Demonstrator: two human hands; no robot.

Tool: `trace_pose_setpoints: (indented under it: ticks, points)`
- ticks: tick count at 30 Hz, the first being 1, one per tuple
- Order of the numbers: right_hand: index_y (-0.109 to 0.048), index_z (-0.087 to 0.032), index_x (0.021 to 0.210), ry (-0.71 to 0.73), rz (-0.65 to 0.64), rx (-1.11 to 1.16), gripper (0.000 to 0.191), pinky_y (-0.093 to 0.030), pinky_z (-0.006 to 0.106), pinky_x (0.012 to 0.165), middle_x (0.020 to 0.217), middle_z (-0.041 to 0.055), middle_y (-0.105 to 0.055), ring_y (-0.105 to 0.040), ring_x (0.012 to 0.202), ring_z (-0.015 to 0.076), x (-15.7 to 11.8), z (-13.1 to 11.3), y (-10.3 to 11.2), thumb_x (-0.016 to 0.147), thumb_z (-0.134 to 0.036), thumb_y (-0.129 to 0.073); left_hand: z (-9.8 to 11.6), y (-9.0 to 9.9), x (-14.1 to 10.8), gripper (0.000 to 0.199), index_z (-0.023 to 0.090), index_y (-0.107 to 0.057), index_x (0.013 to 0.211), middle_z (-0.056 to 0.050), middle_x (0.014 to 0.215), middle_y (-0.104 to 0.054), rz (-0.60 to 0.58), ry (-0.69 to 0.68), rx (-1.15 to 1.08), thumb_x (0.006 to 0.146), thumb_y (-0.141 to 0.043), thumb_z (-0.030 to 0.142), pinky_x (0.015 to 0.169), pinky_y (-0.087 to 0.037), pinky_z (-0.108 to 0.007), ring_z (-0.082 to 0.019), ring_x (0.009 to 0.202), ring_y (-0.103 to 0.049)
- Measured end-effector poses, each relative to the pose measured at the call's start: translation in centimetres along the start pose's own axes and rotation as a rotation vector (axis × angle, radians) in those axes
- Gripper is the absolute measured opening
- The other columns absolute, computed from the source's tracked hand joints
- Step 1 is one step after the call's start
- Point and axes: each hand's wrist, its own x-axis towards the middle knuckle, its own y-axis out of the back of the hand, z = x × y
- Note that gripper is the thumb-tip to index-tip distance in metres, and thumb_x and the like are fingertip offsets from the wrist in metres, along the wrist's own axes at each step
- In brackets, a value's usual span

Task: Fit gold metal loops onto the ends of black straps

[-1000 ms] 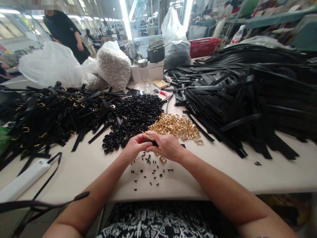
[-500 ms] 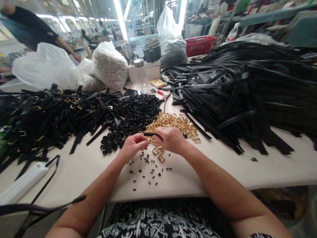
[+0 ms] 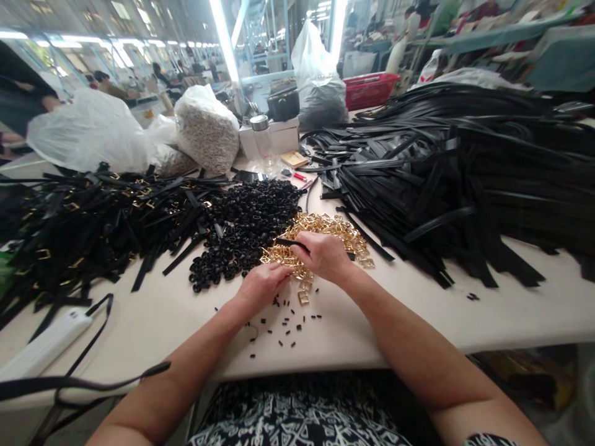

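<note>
My right hand [image 3: 325, 255] is closed around a short black strap [image 3: 289, 242], whose one end sticks out to the left and whose other end shows past the wrist side. Lower and to the left, my left hand [image 3: 264, 286] has its fingers drawn together at the near edge of the gold buckles [image 3: 344, 230]. What its fingertips hold, if anything, is hidden. Black loops [image 3: 251, 210] lie heaped to the left of the buckles. Small black bits [image 3: 286, 319] are scattered on the table just below my hands.
Long black straps [image 3: 418, 179] cover the table's right side. Straps with gold buckles [image 3: 93, 223] are piled at the left, above a white power strip [image 3: 51, 341]. Behind stand plastic bags [image 3: 207, 130], a glass jar [image 3: 263, 139] and a red basket [image 3: 370, 91]. A person [image 3: 18, 93] is at the far left.
My left hand has come away from the strap's end, moving down and right to the buckles. The right hand still holds the strap, now slightly tilted. The person at far left has moved further left.
</note>
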Motion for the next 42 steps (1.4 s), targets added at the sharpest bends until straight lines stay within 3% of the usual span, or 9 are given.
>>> trace_pose_setpoints:
  ticks: [4, 10, 17, 23, 29, 36, 42]
  points:
    - [-0.06, -0.018, 0.077, -0.038, -0.03, 0.031, 0.021, -0.023, 0.027, 0.057, 0.07, 0.0011, -0.062, -0.049, 0.06, 0.0115, 0.0, -0.2, 0.2, 0.091, -0.031, -0.051, -0.9, -0.2, 0.0, 0.016, 0.019, -0.069, 0.098, -0.005, 0.086, -0.069, 0.043, 0.043, -0.041, 0.088, -0.056, 0.019, 0.071, -0.052, -0.028, -0.016, 0.076, -0.065]
    - [-0.062, -0.018, 0.079, -0.098, -0.096, 0.025, 0.023, -0.023, 0.027, 0.057, 0.071, 0.0023, -0.064, -0.049, 0.06, 0.0125, 0.1, -0.4, 0.1, 0.092, -0.033, -0.051, -0.5, 0.3, 0.0, 0.009, 0.02, -0.069, 0.088, -0.003, 0.085, -0.067, 0.065, 0.168, -0.194, 0.084, -0.061, 0.019, 0.069, -0.048, -0.027, -0.015, 0.074, -0.062]
    - [-0.066, -0.018, 0.085, -0.127, -0.241, 0.131, 0.021, -0.027, 0.025, 0.058, 0.076, 0.0041, -0.067, -0.053, 0.065, 0.0139, 0.3, 0.0, 0.2, 0.092, -0.032, -0.051, -0.5, 2.1, 0.2, 0.017, 0.018, -0.065, 0.084, -0.001, 0.071, -0.064, 0.187, 0.573, -0.897, 0.081, -0.065, 0.034, 0.054, -0.045, -0.023, -0.012, 0.059, -0.056]
    - [-0.068, -0.018, 0.081, -0.066, -0.35, 0.278, 0.018, -0.031, 0.024, 0.06, 0.075, 0.0031, -0.067, -0.054, 0.066, 0.0131, 0.3, -0.5, 0.3, 0.09, -0.024, -0.053, -1.0, 3.0, 0.5, 0.02, 0.016, -0.066, 0.078, 0.002, 0.067, -0.063, 0.316, 0.73, -1.253, 0.068, -0.077, 0.029, 0.049, -0.039, -0.017, -0.006, 0.053, -0.052]
    - [-0.067, -0.016, 0.077, -0.051, -0.394, 0.421, 0.017, -0.034, 0.023, 0.06, 0.069, 0.0005, -0.064, -0.054, 0.063, 0.0113, 0.2, -0.5, -0.1, 0.087, -0.021, -0.054, -1.4, 3.2, 0.4, 0.022, 0.016, -0.065, 0.076, 0.0, 0.078, -0.069, 0.381, 0.747, -1.404, 0.063, -0.081, 0.023, 0.064, -0.048, -0.018, -0.008, 0.068, -0.061]
    - [-0.067, -0.017, 0.097, -0.189, -0.524, 0.763, 0.02, -0.039, 0.019, 0.049, 0.073, -0.0016, -0.065, -0.052, 0.049, 0.0063, 0.0, -0.6, -0.4, 0.088, -0.022, -0.05, -1.4, 3.4, 0.3, 0.018, 0.017, -0.068, 0.078, -0.001, 0.08, -0.071, 0.386, 0.684, -1.278, 0.066, -0.08, 0.023, 0.053, -0.039, -0.016, -0.007, 0.061, -0.054]
    - [-0.065, -0.016, 0.09, -0.24, -0.583, 0.97, 0.016, -0.037, 0.016, 0.043, 0.069, -0.0019, -0.061, -0.049, 0.046, 0.0054, 0.0, -0.5, -0.5, 0.086, -0.026, -0.053, -1.3, 3.5, 0.1, 0.018, 0.019, -0.072, 0.081, -0.002, 0.08, -0.071, 0.328, 0.623, -1.26, 0.068, -0.078, 0.028, 0.061, -0.044, -0.021, -0.01, 0.064, -0.054]
